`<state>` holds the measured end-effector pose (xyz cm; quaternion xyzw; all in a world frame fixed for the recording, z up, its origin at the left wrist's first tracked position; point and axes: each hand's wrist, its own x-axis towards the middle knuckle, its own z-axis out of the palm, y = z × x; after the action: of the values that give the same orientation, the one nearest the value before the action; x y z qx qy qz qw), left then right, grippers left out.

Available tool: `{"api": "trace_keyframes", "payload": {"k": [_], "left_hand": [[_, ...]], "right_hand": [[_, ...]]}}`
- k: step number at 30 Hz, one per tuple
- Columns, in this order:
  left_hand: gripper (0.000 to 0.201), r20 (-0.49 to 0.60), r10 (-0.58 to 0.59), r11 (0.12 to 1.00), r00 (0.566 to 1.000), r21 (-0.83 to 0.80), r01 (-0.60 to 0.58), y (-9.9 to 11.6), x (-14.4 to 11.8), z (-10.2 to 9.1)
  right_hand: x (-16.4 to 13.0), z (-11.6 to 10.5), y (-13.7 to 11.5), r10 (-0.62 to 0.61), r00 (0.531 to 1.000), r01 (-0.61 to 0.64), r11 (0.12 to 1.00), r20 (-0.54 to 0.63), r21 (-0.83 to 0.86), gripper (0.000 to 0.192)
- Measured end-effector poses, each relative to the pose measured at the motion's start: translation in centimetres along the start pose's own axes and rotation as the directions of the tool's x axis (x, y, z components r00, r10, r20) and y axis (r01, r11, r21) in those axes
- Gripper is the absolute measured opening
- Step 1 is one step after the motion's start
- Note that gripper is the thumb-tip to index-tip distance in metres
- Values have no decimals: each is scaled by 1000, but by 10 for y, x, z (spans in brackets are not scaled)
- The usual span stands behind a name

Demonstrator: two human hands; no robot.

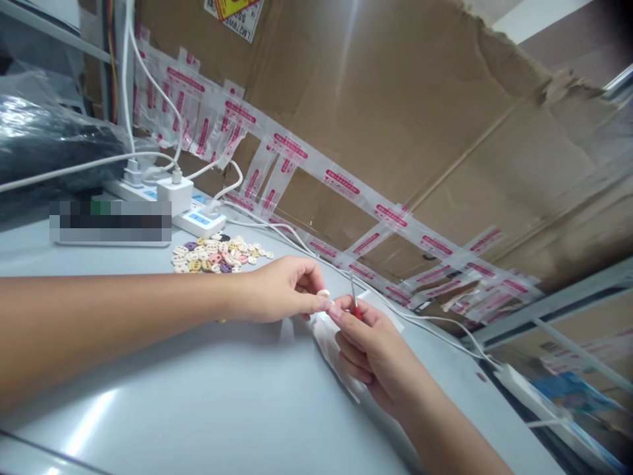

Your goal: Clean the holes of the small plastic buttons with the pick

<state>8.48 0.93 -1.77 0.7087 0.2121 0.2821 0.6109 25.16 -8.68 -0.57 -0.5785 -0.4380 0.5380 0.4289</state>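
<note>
- Left hand (pixel 281 288) reaches in from the left, forearm lying low over the grey tabletop (pixel 198 382). Its grip is pinched together on a small pale bead (pixel 323 294), held at the fingertips just above the tabletop.
- Right hand (pixel 368 346) comes up from the near right. Its grip is closed on a thin tool with a red handle (pixel 355 305); the metal shaft stands nearly upright above the fingers, tilted slightly left.
- Bead sits just left of the tool's handle, between the two hands; thumb tips of both hands meet or nearly meet there. Whether bead and tool touch cannot be told.
- A clear plastic bag (pixel 329 343) lies flat on the tabletop under and beside the right hand.
- Pile of small beads (pixel 215 256), cream, pink, purple and yellow, lies on the tabletop further back, left of the left hand and apart from it.
- White power strip (pixel 190 218) behind the pile, with a white charger (pixel 174 192) plugged in and white cables (pixel 297 237) trailing right across the tabletop.
- Cardboard wall (pixel 395 119) at the far side, with a hanging row of clear packets printed in red (pixel 341 181).
- Black plastic-wrapped bundle (pixel 44 142) at far left.
</note>
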Motion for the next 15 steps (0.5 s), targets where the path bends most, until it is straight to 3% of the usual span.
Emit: {"api": "trace_keyframes", "payload": {"k": [7, 15], "left_hand": [[16, 45, -6, 989, 999, -146, 12, 0, -1, 0], [25, 58, 1, 997, 998, -82, 4, -7, 2, -5]], "right_hand": [[-4, -1, -5, -13, 1000, 12, 999, 27, 37, 42], [-1, -3, -1, -2, 1000, 2, 1000, -9, 28, 39]]}}
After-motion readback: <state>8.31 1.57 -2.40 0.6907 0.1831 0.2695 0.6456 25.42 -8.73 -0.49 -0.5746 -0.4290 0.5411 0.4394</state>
